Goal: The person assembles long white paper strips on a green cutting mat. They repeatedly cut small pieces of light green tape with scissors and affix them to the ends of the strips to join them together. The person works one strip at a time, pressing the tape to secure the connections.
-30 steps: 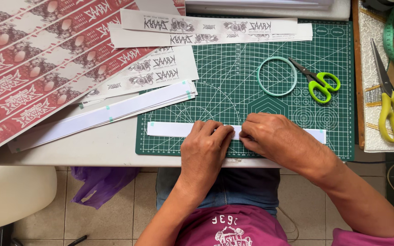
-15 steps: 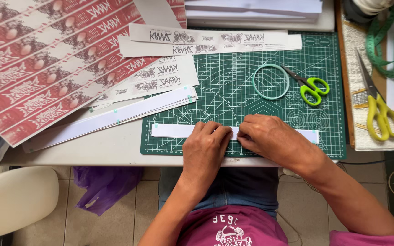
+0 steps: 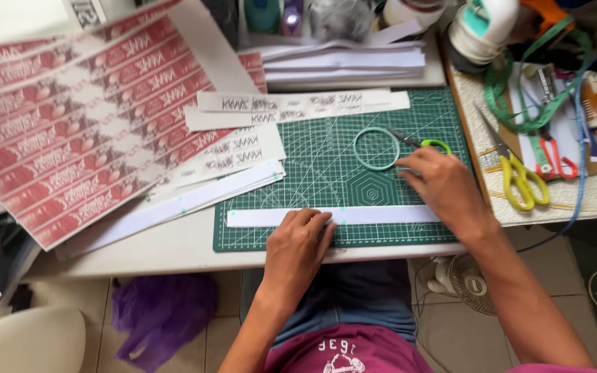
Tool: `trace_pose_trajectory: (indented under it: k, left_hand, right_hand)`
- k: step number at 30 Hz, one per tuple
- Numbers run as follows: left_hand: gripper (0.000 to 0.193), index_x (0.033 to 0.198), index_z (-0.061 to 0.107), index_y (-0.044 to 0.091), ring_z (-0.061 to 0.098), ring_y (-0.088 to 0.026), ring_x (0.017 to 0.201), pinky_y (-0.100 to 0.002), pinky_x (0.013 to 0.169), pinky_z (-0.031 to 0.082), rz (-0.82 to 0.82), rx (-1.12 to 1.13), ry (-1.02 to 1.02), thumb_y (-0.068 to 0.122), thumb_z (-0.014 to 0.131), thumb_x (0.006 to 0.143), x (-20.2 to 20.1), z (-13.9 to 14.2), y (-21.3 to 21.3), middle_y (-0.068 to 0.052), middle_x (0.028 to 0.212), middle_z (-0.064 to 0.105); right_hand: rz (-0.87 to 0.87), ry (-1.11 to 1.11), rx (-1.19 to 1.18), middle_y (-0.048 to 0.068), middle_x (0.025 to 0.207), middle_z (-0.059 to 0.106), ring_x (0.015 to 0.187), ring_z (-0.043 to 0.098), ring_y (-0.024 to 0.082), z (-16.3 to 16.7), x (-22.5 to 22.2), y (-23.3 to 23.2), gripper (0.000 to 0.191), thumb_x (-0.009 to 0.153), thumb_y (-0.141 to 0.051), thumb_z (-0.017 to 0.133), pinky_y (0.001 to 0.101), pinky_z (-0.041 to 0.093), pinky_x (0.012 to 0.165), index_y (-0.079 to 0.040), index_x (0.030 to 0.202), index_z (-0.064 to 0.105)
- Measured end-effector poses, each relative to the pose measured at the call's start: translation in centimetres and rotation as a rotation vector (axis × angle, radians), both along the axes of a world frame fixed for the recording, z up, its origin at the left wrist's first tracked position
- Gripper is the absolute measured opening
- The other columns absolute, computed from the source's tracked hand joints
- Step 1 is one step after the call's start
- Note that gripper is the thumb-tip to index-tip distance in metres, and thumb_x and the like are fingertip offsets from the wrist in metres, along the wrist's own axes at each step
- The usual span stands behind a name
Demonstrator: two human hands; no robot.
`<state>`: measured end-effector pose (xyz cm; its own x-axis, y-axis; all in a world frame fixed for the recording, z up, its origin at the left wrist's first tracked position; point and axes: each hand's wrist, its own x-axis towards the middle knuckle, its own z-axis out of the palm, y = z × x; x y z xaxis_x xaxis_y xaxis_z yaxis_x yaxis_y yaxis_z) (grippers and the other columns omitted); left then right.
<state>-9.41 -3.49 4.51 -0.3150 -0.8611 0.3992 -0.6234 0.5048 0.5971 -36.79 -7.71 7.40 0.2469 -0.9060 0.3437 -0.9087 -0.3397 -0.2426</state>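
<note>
Under the left hand (image 3: 300, 242) lies a long white paper strip (image 3: 381, 215), running sideways along the near edge of a green cutting mat (image 3: 312, 179). That hand rests palm down with its fingers together and flat on the strip, pressing rather than gripping; nothing is enclosed in it. To the right of the left hand and slightly farther from the body, the right hand (image 3: 443, 185) sits over the mat with its fingers curled downward at the green-handled scissors (image 3: 428, 144), whose handle loop shows just beyond the fingertips. Whether the fingers have actually closed on the scissors cannot be told, since the hand covers most of the tool; it appears to touch them at least. The heel of the right hand lies just above the right end of the strip. Just left of the right hand's fingertips, a pale green ring (image 3: 376, 148) lies flat on the mat, next to the scissor blades. Beyond both hands, two printed white paper strips (image 3: 298, 107) cross the far edge of the mat. To the left of the left hand, a stack of white sheets (image 3: 174, 204) overlaps the mat's left edge, and a large red printed sheet (image 3: 70, 131) spreads farther left. To the right of the right hand, yellow-handled scissors (image 3: 516, 176) rest on a separate side surface, well apart from the mat.
</note>
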Motion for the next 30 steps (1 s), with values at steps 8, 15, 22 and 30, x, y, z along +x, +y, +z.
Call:
trace_pose_trajectory:
  k: [8, 15, 22, 30]
  left_hand:
    - [0.020, 0.105, 0.075, 0.008, 0.070, -0.027, 0.088, -0.040, 0.073, 0.056, 0.001, 0.047, -0.016, 0.023, 0.071, 0.093, 0.1, 0.8, 0.2, -0.007, 0.097, 0.073]
    - [0.032, 0.121, 0.073, 0.008, 0.075, -0.024, 0.100, -0.036, 0.081, 0.060, 0.079, 0.118, 0.349, 0.021, 0.076, 0.092, 0.1, 2.2, 0.2, -0.009, 0.111, 0.077]
    - [0.109, 0.161, 0.029, 0.008, 0.047, -0.029, 0.148, -0.045, 0.116, 0.048, -0.175, 0.383, 0.807, 0.024, 0.091, 0.073, -0.8, 3.5, -0.1, -0.018, 0.158, 0.049]
    - [0.112, 0.164, 0.027, 0.008, 0.045, -0.029, 0.152, -0.045, 0.122, 0.044, -0.247, 0.484, 0.918, 0.025, 0.091, 0.073, -1.2, 3.7, 0.6, -0.017, 0.162, 0.046]
  right_hand:
    - [0.037, 0.240, -0.110, 0.001, 0.096, 0.073, 0.090, 0.070, 0.018, -1.6, 0.6, -1.1, 0.016, 0.089, -0.011, 0.073, 0.0405, 0.046, 0.082, -0.014, 0.104, 0.076]
    - [0.076, -0.278, -0.009, -0.001, 0.094, 0.077, 0.085, 0.073, 0.015, 1.3, 3.2, 3.3, 0.013, 0.084, -0.012, 0.078, 0.0372, 0.048, 0.078, -0.013, 0.097, 0.079]
    - [0.150, -0.697, 0.125, 0.004, 0.094, 0.077, 0.087, 0.075, 0.016, 2.6, 4.5, 6.7, 0.021, 0.077, 0.000, 0.079, 0.0285, 0.061, 0.076, -0.008, 0.097, 0.078]
    - [0.220, -1.066, 0.413, 0.009, 0.095, 0.076, 0.093, 0.069, 0.017, 0.7, 3.7, 7.2, 0.011, 0.083, 0.000, 0.077, 0.0311, 0.054, 0.083, 0.001, 0.094, 0.079]
